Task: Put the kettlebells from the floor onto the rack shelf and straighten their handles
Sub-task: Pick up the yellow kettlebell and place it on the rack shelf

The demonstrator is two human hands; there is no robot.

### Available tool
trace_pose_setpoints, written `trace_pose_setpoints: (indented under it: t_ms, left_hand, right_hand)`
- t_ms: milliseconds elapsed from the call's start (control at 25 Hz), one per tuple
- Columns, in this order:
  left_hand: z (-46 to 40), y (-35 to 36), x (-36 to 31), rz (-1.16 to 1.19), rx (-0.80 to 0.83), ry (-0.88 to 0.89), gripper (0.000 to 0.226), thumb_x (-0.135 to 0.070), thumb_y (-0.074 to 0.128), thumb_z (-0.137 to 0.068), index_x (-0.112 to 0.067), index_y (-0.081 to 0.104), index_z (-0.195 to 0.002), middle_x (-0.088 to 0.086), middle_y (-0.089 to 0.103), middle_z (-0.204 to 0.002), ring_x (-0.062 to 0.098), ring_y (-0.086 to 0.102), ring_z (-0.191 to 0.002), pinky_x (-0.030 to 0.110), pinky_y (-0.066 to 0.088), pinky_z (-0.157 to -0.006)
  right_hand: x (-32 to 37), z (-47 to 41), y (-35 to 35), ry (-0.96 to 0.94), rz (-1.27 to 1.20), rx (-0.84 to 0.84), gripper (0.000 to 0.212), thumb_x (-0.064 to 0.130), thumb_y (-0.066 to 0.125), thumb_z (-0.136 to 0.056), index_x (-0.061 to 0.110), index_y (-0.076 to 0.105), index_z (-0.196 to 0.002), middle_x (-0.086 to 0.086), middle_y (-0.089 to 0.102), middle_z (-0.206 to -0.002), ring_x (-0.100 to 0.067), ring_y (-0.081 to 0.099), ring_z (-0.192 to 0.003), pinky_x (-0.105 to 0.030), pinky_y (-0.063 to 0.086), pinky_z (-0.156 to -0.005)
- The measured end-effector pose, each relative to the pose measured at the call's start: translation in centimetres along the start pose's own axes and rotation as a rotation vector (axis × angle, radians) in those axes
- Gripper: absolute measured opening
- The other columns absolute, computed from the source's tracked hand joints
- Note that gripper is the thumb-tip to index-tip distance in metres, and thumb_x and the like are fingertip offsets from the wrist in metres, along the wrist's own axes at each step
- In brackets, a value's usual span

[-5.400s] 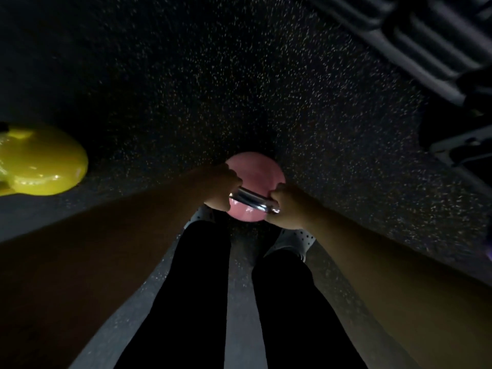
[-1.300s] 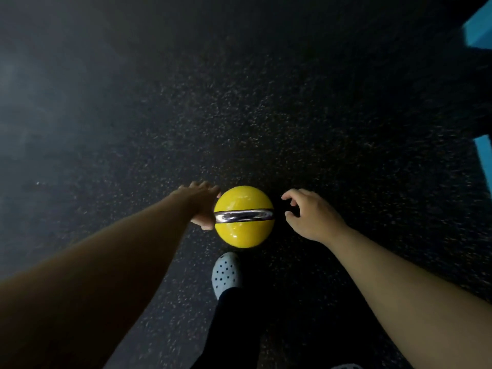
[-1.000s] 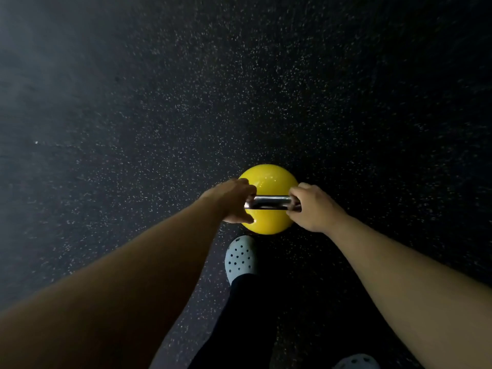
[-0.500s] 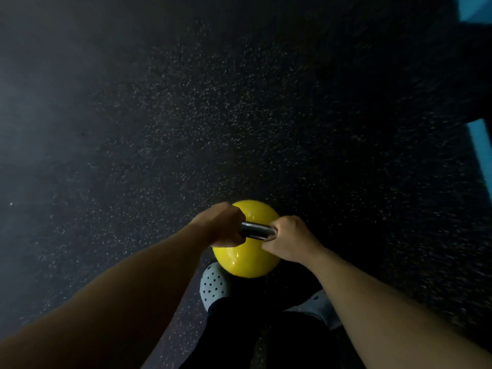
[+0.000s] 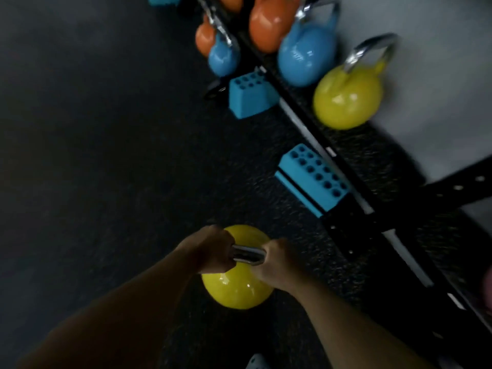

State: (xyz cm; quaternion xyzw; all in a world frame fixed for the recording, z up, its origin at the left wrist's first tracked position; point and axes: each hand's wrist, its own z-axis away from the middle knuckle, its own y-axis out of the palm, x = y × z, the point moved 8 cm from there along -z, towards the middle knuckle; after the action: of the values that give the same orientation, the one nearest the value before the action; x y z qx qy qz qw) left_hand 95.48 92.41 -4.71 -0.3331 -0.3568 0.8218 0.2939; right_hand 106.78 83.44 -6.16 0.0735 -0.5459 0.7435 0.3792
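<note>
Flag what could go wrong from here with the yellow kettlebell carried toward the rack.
1. Both hands, left hand and right hand, crowd the short chrome handle of the carried yellow kettlebell; a slip could drop it near the shoe.
2. The blue block lies by the shelf edge: possible trip or snag.
3. It could knock the shelved yellow kettlebell.

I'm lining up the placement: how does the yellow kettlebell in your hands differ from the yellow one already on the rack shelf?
The held yellow kettlebell hangs over the dark floor, gripped by the left hand and right hand; the shelved yellow kettlebell rests on the rack shelf, untouched. The held one's handle is mostly covered by the hands; the shelved one's handle is fully exposed, pointing toward the wall. Both are glossy yellow with chrome handles.
</note>
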Motion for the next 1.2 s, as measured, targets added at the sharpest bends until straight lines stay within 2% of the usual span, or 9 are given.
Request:
trace_pose_setpoints:
  t_ms: [160,240,320,440,600,800,960,1080,1200]
  left_hand:
    - [-8.5,-10.4,-8.4,-0.160,-0.109,0.188,0.026,-0.040,0.062,-0.074,-0.020,0.070,-0.089,0.002,0.072,-0.086,0.020,0.068,-0.081,0.030,0.053,-0.064]
    - [-12.2,-14.0,-11.6,-0.194,-0.136,0.260,0.027,-0.040,0.062,-0.073,-0.018,0.070,-0.087,0.004,0.072,-0.086,0.023,0.069,-0.082,0.031,0.053,-0.064]
    - [-16.8,-17.2,-14.8,-0.253,-0.166,0.366,0.028,-0.042,0.062,-0.071,-0.018,0.069,-0.084,0.006,0.072,-0.085,0.026,0.069,-0.081,0.030,0.050,-0.061]
    - [-21.5,-21.5,-19.8,-0.301,-0.234,0.545,0.033,-0.043,0.062,-0.070,-0.015,0.071,-0.086,0.012,0.073,-0.087,0.032,0.069,-0.082,0.031,0.047,-0.062]
    - [-26.7,-24.8,-25.2,-0.369,-0.239,0.712,0.026,-0.040,0.064,-0.071,-0.017,0.069,-0.083,0.011,0.072,-0.086,0.033,0.067,-0.084,0.033,0.046,-0.062]
    - [-31.5,-27.4,-30.4,-0.400,-0.296,0.832,0.024,-0.039,0.067,-0.068,-0.018,0.071,-0.080,0.009,0.072,-0.081,0.032,0.068,-0.078,0.028,0.036,-0.056]
    - [-35.1,-28.1,-33.0,-0.390,-0.275,0.866,0.028,-0.039,0.065,-0.067,-0.018,0.071,-0.084,0.009,0.073,-0.081,0.032,0.068,-0.077,0.027,0.036,-0.057]
    - [-36.5,-28.3,-33.7,-0.373,-0.248,0.862,0.021,-0.038,0.062,-0.066,-0.020,0.066,-0.077,0.007,0.068,-0.074,0.032,0.067,-0.073,0.027,0.037,-0.055]
    - [-37.8,-28.6,-34.7,-0.338,-0.231,0.849,0.019,-0.036,0.062,-0.065,-0.021,0.067,-0.077,0.008,0.070,-0.075,0.031,0.067,-0.070,0.027,0.040,-0.057]
  right_hand:
    - [-4.0,-2.3,-13.5,-0.001,0.048,-0.245,0.023,0.038,0.064,-0.062,0.016,0.059,-0.062,0.002,0.045,-0.048,-0.023,0.062,-0.056,-0.029,0.036,-0.043]
    - [-5.9,-3.1,-18.5,0.048,0.043,-0.323,0.024,0.038,0.063,-0.063,0.017,0.053,-0.057,-0.004,0.056,-0.053,-0.026,0.062,-0.057,-0.033,0.042,-0.043]
    - [-8.4,-4.3,-22.8,0.117,0.072,-0.432,0.023,0.039,0.062,-0.063,0.018,0.054,-0.058,-0.008,0.064,-0.061,-0.028,0.064,-0.061,-0.032,0.047,-0.049]
    - [-10.9,-4.9,-28.5,0.171,0.130,-0.622,0.019,0.028,0.071,-0.062,0.009,0.067,-0.062,-0.011,0.067,-0.058,-0.030,0.065,-0.056,-0.030,0.046,-0.049]
    - [-14.1,-5.8,-33.8,0.265,0.161,-0.778,0.014,0.019,0.075,-0.061,0.007,0.070,-0.064,-0.016,0.068,-0.059,-0.039,0.065,-0.058,-0.038,0.051,-0.049]
    - [-18.4,-6.7,-37.6,0.407,0.174,-0.867,0.017,0.023,0.070,-0.066,0.009,0.074,-0.075,-0.017,0.071,-0.068,-0.042,0.067,-0.068,-0.035,0.051,-0.056]
    - [-21.7,-7.0,-38.9,0.506,0.023,-0.932,0.025,0.029,0.059,-0.063,0.018,0.073,-0.080,-0.013,0.070,-0.069,-0.036,0.067,-0.070,-0.021,0.037,-0.060]
    - [-22.6,-7.5,-39.7,0.511,-0.055,-0.897,0.021,0.026,0.062,-0.066,0.024,0.074,-0.083,-0.005,0.067,-0.065,-0.026,0.065,-0.064,-0.015,0.032,-0.052]
    - [-23.5,-8.0,-40.6,0.532,-0.096,-0.864,0.012,0.021,0.065,-0.070,0.025,0.070,-0.079,0.001,0.060,-0.061,-0.022,0.060,-0.061,-0.019,0.034,-0.049]
